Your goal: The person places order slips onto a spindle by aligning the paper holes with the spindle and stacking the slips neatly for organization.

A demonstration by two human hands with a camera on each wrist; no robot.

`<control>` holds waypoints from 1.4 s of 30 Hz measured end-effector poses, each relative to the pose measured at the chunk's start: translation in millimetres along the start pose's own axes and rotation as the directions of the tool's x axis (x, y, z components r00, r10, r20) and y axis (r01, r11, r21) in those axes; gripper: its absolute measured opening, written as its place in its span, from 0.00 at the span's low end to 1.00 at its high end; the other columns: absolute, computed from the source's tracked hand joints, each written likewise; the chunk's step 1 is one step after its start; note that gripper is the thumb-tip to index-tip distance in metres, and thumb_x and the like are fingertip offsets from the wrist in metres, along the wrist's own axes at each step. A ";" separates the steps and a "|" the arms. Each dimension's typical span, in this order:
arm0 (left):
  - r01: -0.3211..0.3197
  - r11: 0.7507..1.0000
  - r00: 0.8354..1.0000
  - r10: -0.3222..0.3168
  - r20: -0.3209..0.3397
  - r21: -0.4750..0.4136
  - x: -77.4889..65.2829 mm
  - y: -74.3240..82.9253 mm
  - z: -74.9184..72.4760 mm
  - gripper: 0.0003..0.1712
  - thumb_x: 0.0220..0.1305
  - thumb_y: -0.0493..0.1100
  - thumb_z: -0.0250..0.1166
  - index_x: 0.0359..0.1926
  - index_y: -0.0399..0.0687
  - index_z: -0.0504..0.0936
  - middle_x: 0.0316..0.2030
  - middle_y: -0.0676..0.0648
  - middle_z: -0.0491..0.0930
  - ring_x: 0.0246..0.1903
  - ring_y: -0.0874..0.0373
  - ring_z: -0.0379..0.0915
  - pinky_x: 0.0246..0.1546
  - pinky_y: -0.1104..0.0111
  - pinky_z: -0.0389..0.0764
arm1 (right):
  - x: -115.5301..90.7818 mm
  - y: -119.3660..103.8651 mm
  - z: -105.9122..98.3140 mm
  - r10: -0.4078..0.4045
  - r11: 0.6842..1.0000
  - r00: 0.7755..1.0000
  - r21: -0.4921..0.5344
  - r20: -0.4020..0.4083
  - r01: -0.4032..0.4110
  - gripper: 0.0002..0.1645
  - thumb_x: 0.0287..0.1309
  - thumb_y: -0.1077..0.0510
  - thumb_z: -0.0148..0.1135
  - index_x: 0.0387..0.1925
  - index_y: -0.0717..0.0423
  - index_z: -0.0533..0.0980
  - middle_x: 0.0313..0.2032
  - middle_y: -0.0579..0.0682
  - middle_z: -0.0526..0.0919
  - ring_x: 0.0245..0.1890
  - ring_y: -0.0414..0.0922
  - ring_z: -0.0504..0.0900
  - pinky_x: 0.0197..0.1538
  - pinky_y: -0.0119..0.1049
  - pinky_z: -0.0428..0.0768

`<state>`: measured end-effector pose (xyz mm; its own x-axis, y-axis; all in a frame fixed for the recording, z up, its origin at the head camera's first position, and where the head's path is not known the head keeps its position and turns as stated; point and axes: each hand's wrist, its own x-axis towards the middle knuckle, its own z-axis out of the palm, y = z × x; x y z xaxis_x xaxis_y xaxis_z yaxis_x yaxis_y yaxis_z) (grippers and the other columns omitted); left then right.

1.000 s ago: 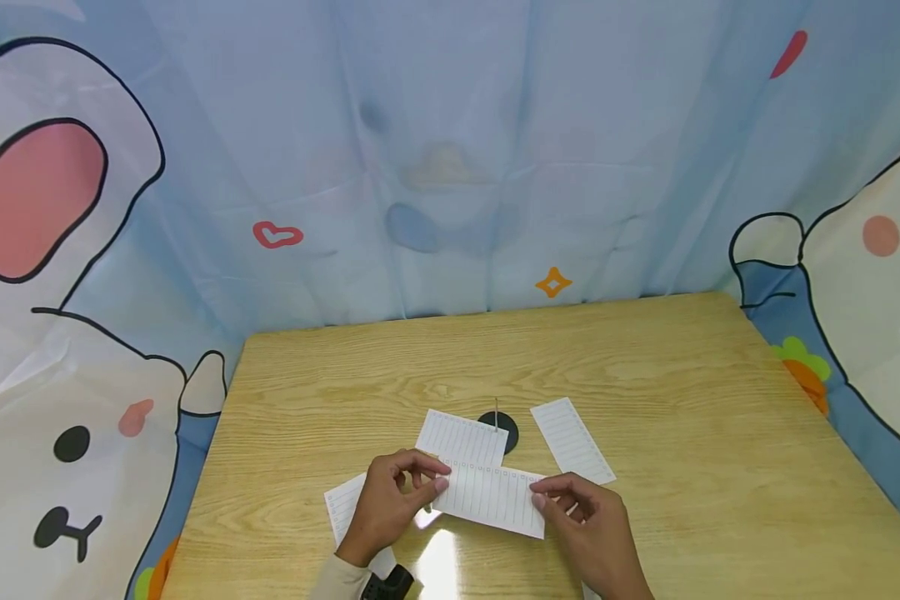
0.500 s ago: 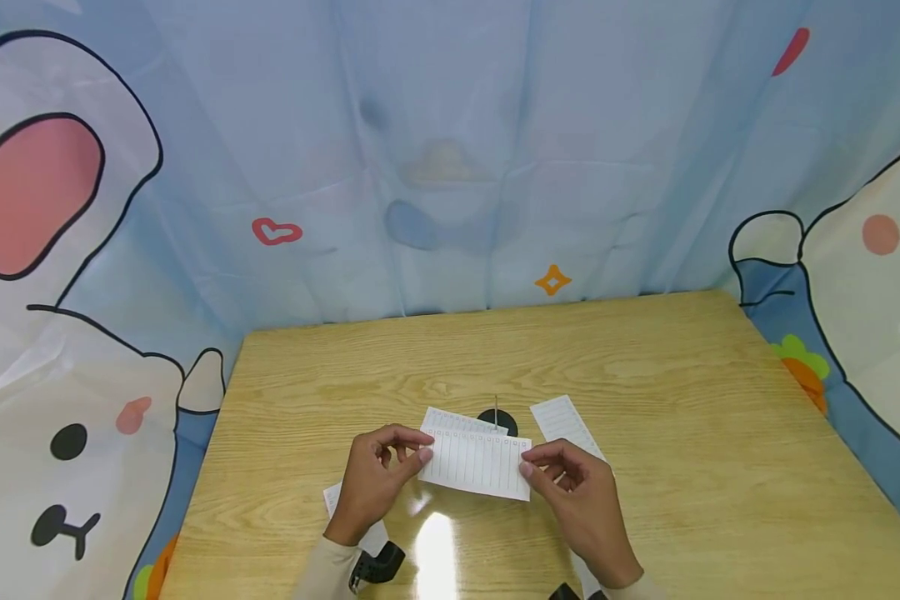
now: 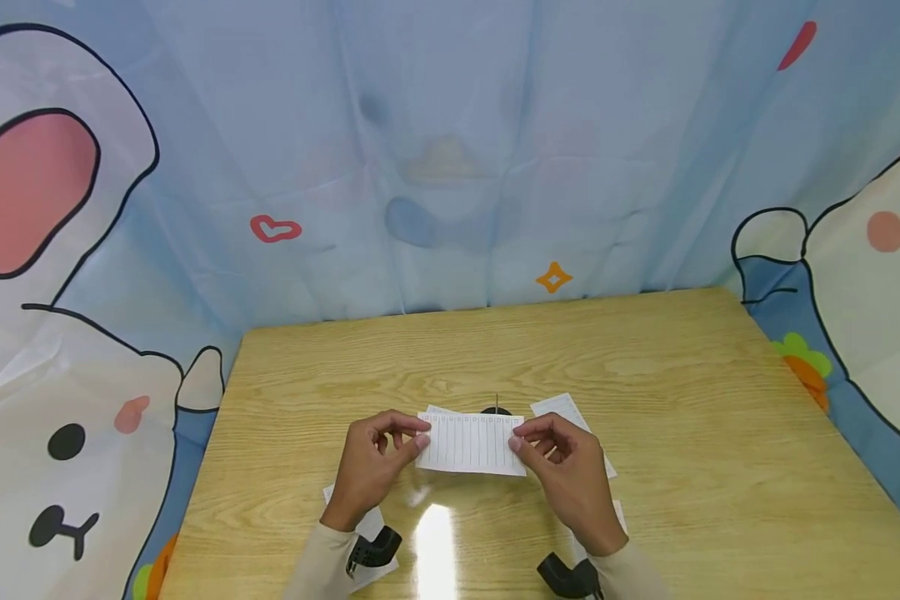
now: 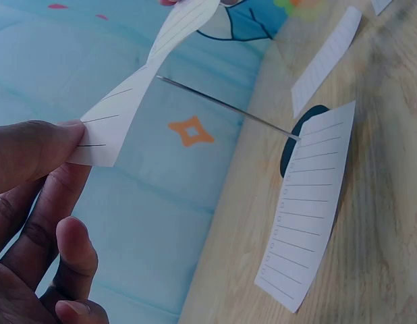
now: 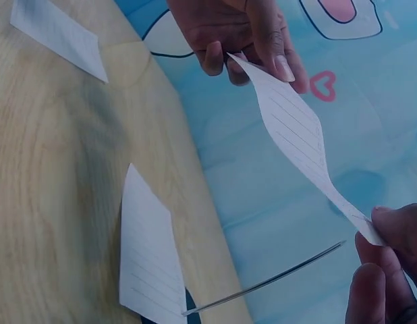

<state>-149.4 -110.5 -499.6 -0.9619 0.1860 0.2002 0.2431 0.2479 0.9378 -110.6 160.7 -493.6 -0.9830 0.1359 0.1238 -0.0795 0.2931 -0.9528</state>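
Observation:
A lined white paper slip [image 3: 471,444] is stretched between my hands above the table, slightly twisted in the wrist views. My left hand [image 3: 378,462] pinches one short end between thumb and fingers. The opposite end is pinched by my right hand [image 3: 566,475]. Just beyond the slip stands a receipt spike, its thin metal rod [image 4: 229,108] rising from a round black base [image 3: 497,410]. Another lined slip [image 4: 306,209] lies at the foot of the rod, which passes through it near one end. In the head view the held slip hides most of that one.
More lined slips lie on the wooden table [image 3: 682,375]: one slip [image 3: 562,406] right of the spike, another slip [image 3: 371,525] by the left wrist, and a third slip [image 3: 619,517] partly under the right hand. A printed curtain [image 3: 450,167] hangs behind the table.
Both hands have carried the held slip away from me and a little left. It now overlaps the slip on the spike and most of the base in the head view.

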 end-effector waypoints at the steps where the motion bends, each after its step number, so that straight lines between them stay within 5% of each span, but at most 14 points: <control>1: -0.002 1.000 1.000 0.002 -0.001 0.002 0.8 0.3 -0.5 0.04 0.66 0.42 0.76 0.41 0.56 0.92 0.36 0.50 0.89 0.28 0.62 0.70 0.24 0.72 0.62 | 1.9 -0.9 0.2 0.000 1.000 1.000 0.000 -0.001 0.000 0.05 0.63 0.57 0.77 0.39 0.50 0.86 0.37 0.49 0.87 0.30 0.43 0.81 0.34 0.32 0.77; 16: -0.025 1.000 1.000 0.025 -0.012 0.006 14.4 -0.2 -6.0 0.04 0.67 0.42 0.75 0.42 0.54 0.92 0.37 0.47 0.89 0.29 0.61 0.71 0.26 0.70 0.63 | 27.7 -4.0 4.4 -0.003 0.995 1.000 0.102 -0.022 0.006 0.08 0.62 0.57 0.78 0.40 0.56 0.87 0.34 0.52 0.88 0.32 0.44 0.83 0.38 0.32 0.79; 31: 0.005 1.000 1.000 -0.005 -0.001 -0.025 20.6 -5.0 -8.8 0.05 0.67 0.41 0.75 0.43 0.54 0.92 0.39 0.48 0.89 0.29 0.60 0.71 0.27 0.70 0.63 | 41.7 7.8 10.2 0.010 0.986 0.997 0.164 0.072 -0.021 0.10 0.66 0.57 0.74 0.46 0.57 0.86 0.37 0.49 0.87 0.33 0.41 0.81 0.36 0.31 0.78; 42: -0.007 1.000 1.000 0.007 -0.005 -0.025 23.5 -9.3 -9.6 0.05 0.68 0.41 0.74 0.44 0.55 0.92 0.39 0.48 0.88 0.30 0.60 0.71 0.28 0.68 0.66 | 50.5 9.4 12.0 0.111 0.971 0.993 0.208 0.043 -0.118 0.15 0.64 0.55 0.77 0.43 0.63 0.85 0.31 0.46 0.89 0.32 0.39 0.85 0.38 0.35 0.84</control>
<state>-175.5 -117.6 -500.8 -0.9608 0.1832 0.2081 0.2467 0.2227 0.9432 -163.0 159.0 -499.6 -0.9919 0.1268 0.0048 0.0043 0.0716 -0.9974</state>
